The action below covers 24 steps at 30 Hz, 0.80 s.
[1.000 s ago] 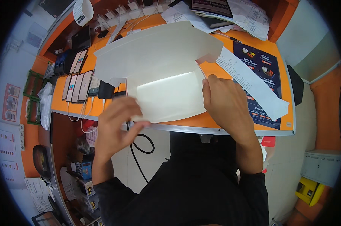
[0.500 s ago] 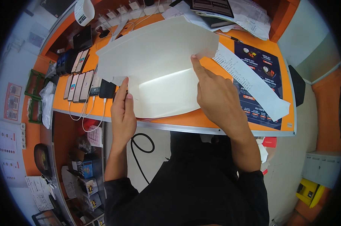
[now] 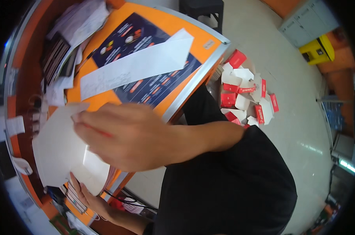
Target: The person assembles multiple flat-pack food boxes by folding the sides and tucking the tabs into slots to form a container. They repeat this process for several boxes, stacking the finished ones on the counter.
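A partly folded paper food box [image 3: 56, 147], white inside, stands tilted on the orange counter at the left, its large flap raised. My left hand [image 3: 89, 196] holds its near lower side, fingers stretched along the wall. Over the far side of the box is my right hand [image 3: 120, 135], smeared by motion. Its fingers are curled at a corner of the flap, with a red streak showing between them. The rest of that corner is hidden behind the hand.
A long white paper slip [image 3: 134, 68] lies across a dark blue menu sheet [image 3: 161, 88] on the counter. Papers [image 3: 81, 29] pile at its back. Several red-and-white folded boxes [image 3: 244, 92] heap on the floor to the right, near a black stool [image 3: 203, 8].
My view has swung to the right, bringing the box heap into sight. My right index finger, stretched along the flap before, has curled in, and the hand has turned across the box.
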Motion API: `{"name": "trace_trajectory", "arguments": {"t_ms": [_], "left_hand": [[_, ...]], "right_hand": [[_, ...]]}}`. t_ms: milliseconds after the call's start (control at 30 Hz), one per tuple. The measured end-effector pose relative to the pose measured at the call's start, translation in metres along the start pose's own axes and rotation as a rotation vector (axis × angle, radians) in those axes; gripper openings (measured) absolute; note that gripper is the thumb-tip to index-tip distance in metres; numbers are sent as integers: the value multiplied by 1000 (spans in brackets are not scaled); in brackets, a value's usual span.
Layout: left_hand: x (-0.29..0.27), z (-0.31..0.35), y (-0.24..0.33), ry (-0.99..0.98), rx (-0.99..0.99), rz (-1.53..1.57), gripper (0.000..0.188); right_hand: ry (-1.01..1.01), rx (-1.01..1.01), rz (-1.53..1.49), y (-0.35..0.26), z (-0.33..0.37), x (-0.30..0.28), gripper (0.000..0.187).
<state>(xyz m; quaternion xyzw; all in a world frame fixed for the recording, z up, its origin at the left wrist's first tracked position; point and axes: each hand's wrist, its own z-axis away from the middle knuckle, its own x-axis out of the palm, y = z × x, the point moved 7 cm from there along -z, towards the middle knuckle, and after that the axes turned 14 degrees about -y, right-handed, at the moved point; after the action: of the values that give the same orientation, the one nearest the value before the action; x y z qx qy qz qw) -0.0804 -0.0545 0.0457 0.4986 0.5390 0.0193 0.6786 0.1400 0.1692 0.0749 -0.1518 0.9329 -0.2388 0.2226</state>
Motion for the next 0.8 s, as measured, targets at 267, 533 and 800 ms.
{"name": "trace_trajectory", "arguments": {"t_ms": [267,533,800], "left_hand": [[-13,-15,-27,-17,1,19,44],[13,-25,24,-66,209,-321,35],[24,-23,57,-50,221,-386,33]], "right_hand": [[607,999,571,215,296,-234,18],[-562,1691,353,374,522,-66,51],[-195,1832,290,404,542,-58,58]]}}
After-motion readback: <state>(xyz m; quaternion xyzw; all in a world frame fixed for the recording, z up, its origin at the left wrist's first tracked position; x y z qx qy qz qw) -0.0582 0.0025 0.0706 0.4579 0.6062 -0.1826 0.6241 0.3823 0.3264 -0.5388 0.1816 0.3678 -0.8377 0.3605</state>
